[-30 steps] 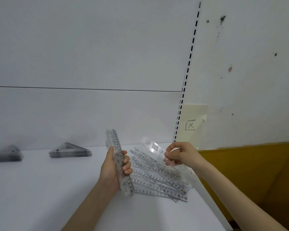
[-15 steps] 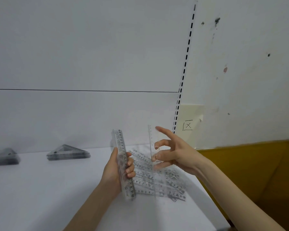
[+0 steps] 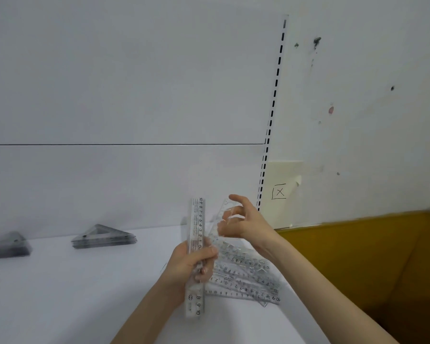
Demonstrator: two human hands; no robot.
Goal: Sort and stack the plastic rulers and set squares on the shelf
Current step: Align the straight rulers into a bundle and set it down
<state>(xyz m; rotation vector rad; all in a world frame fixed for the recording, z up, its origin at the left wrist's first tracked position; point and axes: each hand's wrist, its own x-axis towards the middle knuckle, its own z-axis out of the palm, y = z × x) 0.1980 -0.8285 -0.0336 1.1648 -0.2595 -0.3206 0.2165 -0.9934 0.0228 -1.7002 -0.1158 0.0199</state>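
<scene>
Fingers, left hand: fingers point(image 3: 205, 255) curled tight round a bundle of rulers point(image 3: 196, 219), thumb on the near side; left hand point(image 3: 184, 265) grips it at about mid-length
Fingers, right hand: fingers point(image 3: 233, 210) curled and slightly fanned, the forefinger raised highest; the lower fingertips pinch a clear ruler point(image 3: 220, 220); the exact contact is blurred
Right hand: right hand point(image 3: 246, 224) is up and to the right of the bundle, above the shelf, close to the left hand but not touching it
Bundle of rulers: upright, held off the shelf; printed numbers run along its right edge; its lower end hangs below the left hand
Clear ruler: tilted, top leaning right; its lower end comes just beside the bundle; whether they touch, I cannot tell
Loose rulers: loose rulers point(image 3: 246, 279) lie fanned and overlapping on the shelf point(image 3: 72, 294), below the right hand and right of the bundle
Set squares: near stack of set squares point(image 3: 104, 235) lies flat at the back of the shelf; far stack of set squares point(image 3: 6, 244) lies at the left edge, well apart from the first
Wall: slotted upright point(image 3: 273, 103) runs down behind the right hand; paper note point(image 3: 279, 192) with a boxed X is just right of it
Right side: yellow surface point(image 3: 358, 269) lies beyond the shelf edge
</scene>
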